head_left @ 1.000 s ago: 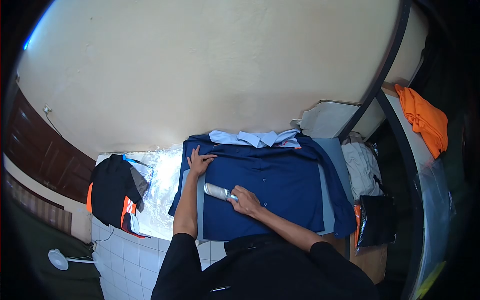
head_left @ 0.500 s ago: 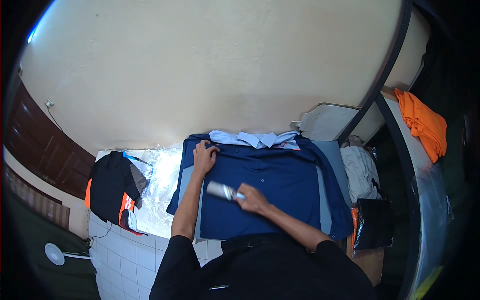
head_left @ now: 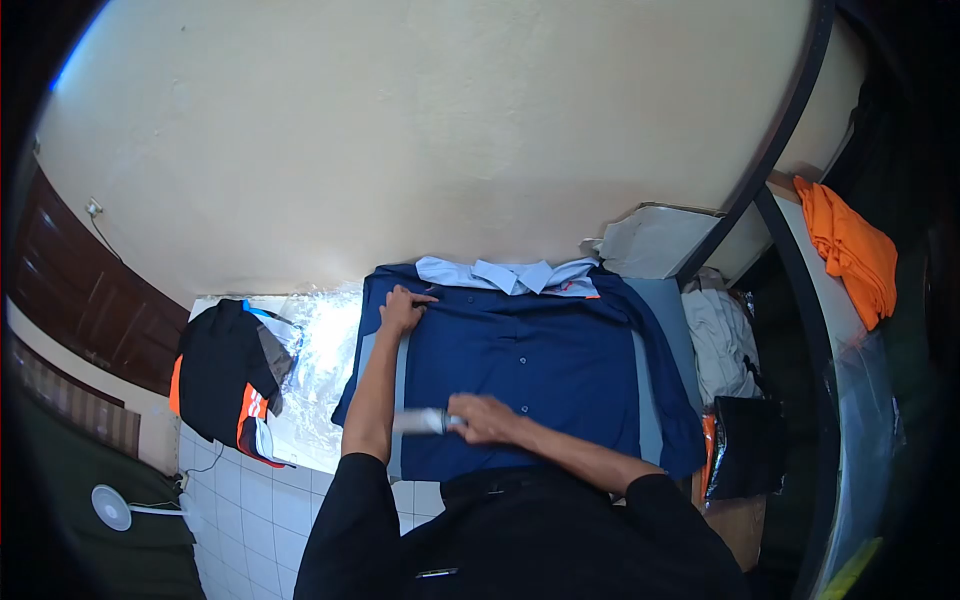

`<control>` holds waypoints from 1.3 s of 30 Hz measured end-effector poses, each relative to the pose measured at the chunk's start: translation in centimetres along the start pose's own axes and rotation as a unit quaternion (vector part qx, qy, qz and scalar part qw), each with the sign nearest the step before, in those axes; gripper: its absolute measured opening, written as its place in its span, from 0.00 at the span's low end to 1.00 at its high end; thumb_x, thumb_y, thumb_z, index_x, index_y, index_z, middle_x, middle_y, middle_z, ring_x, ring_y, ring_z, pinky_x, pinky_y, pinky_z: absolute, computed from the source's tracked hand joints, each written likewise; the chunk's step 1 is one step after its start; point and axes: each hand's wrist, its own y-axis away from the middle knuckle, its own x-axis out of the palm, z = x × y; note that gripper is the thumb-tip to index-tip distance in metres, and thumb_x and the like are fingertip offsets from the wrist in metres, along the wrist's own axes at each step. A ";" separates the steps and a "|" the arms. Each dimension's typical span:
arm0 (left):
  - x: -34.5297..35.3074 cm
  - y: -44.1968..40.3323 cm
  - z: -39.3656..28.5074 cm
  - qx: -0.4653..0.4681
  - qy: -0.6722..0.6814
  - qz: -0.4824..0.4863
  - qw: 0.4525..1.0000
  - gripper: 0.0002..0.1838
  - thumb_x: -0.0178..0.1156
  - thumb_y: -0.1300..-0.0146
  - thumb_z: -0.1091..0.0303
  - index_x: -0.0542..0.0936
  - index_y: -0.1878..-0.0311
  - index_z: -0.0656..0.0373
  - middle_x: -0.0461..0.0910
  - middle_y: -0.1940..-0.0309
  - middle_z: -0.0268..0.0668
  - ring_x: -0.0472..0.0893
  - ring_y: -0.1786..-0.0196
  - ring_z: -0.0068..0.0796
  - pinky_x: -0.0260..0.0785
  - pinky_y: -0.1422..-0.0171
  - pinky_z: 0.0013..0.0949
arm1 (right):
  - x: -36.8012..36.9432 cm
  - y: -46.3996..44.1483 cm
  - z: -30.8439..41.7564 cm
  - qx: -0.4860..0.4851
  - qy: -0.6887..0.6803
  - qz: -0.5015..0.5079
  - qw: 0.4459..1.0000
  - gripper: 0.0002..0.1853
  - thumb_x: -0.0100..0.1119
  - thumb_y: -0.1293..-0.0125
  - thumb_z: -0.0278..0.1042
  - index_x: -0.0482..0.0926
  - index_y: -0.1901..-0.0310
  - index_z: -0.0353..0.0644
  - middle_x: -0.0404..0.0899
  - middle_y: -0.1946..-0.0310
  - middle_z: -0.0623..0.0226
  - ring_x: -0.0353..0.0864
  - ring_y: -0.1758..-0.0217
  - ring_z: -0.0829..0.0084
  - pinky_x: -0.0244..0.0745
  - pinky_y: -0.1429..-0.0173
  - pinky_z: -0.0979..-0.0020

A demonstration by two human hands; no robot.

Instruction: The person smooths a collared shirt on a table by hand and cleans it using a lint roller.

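A navy blue shirt (head_left: 560, 370) with a light blue and white collar part (head_left: 515, 275) lies spread over a grey board. My left hand (head_left: 402, 310) rests on the shirt's upper left, fingers apart, holding nothing. Lower down, my right hand (head_left: 482, 418) is closed around the handle of a whitish lint roller (head_left: 422, 421). The roller is blurred and lies over the shirt's lower left part, its far end close to my left forearm.
On the left are a black and orange garment (head_left: 222, 370) and clear plastic (head_left: 325, 370) on a white table. At the right sit grey-white cloth (head_left: 718, 340), a black packet (head_left: 748, 450) and folded orange cloth (head_left: 848, 250) on a shelf.
My right hand and the roller first rose slightly, then moved down and a little left over the shirt. My left hand's fingers drew in, then spread again near the same spot.
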 end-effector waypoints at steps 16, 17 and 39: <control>4.0 4.0 -7.5 0.337 0.052 -0.013 0.940 0.21 0.58 0.18 0.55 0.83 0.26 0.40 0.72 0.21 0.43 0.72 0.22 0.50 0.62 0.16 0.56 | -13.4 5.2 -6.0 0.187 0.123 -0.137 0.965 0.13 0.77 0.35 0.35 0.84 0.59 0.36 0.82 0.58 0.55 0.86 0.52 0.47 0.82 0.50 0.52; 4.8 4.2 -6.6 0.361 0.046 -0.041 0.931 0.24 0.56 0.17 0.55 0.80 0.22 0.39 0.68 0.16 0.44 0.69 0.18 0.51 0.58 0.13 0.56 | -13.0 5.4 -5.9 0.177 0.126 -0.130 0.967 0.12 0.76 0.34 0.35 0.84 0.59 0.36 0.82 0.57 0.55 0.86 0.51 0.47 0.83 0.49 0.51; 6.3 5.1 -7.7 0.227 0.078 -0.112 0.964 0.22 0.57 0.21 0.66 0.80 0.28 0.40 0.75 0.28 0.39 0.72 0.23 0.43 0.58 0.20 0.56 | -13.1 4.8 -5.5 0.206 0.104 -0.173 0.957 0.13 0.77 0.34 0.36 0.85 0.58 0.37 0.83 0.56 0.56 0.86 0.51 0.49 0.82 0.48 0.50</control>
